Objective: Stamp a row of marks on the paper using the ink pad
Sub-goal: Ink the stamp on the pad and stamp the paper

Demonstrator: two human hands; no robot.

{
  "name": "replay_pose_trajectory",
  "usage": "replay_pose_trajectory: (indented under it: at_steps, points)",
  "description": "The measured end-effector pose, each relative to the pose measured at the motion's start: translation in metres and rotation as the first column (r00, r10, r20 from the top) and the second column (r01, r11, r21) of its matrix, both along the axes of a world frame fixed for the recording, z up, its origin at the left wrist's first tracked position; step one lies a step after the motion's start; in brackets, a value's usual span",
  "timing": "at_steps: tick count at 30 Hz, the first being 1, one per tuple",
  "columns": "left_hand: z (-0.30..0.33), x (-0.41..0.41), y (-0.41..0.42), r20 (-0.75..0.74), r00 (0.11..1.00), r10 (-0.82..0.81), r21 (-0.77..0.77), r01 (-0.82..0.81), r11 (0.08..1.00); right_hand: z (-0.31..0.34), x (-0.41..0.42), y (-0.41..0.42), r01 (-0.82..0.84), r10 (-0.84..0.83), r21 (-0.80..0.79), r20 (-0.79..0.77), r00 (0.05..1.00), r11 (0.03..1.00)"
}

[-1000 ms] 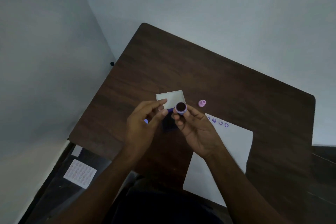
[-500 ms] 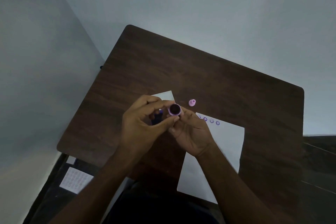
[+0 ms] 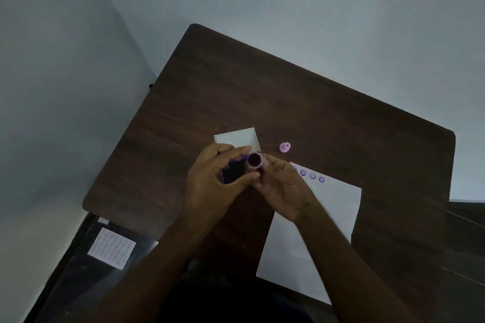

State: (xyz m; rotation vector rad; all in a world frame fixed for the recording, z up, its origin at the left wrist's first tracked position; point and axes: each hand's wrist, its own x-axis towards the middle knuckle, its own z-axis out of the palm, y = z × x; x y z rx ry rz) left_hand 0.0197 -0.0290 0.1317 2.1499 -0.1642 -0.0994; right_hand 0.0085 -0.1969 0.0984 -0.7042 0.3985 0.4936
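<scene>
Both hands (left (image 3: 217, 181), right (image 3: 282, 189)) hold one stamp (image 3: 254, 160).

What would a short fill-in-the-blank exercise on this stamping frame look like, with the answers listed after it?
1. The small round stamp is held up in the ____ hand.
2. The row of purple marks runs along the paper's ____ edge.
3. The loose pink cap stands on the ____, clear of the paper.
4. The left hand is curled over a dark ____ pad.

Missing words: right; far; table; ink
</scene>
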Motion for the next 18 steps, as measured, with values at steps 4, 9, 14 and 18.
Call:
replay_pose_trajectory:
  at_steps: [4,9,14,18]
  points:
    - [-0.053,0.006,0.012,-0.131,0.991,0.022,0.169,0.0,0.986,-0.022,0.015,-0.004,-0.155,0.215,-0.767,-0.023,0.976,0.623]
    - [-0.111,0.01,0.023,-0.226,0.97,-0.089,0.39,0.174,0.904,-0.059,0.025,0.015,-0.153,0.546,-0.985,-0.169,0.82,-0.076]
    - [-0.133,0.005,0.025,-0.172,0.969,-0.177,0.543,0.243,0.804,-0.089,0.017,0.021,-0.009,0.797,-0.919,-0.346,0.495,-0.393]
    - [-0.14,0.005,0.023,-0.165,0.968,-0.187,0.569,0.248,0.784,-0.096,0.009,0.028,0.099,0.797,-0.894,-0.334,0.504,-0.437]
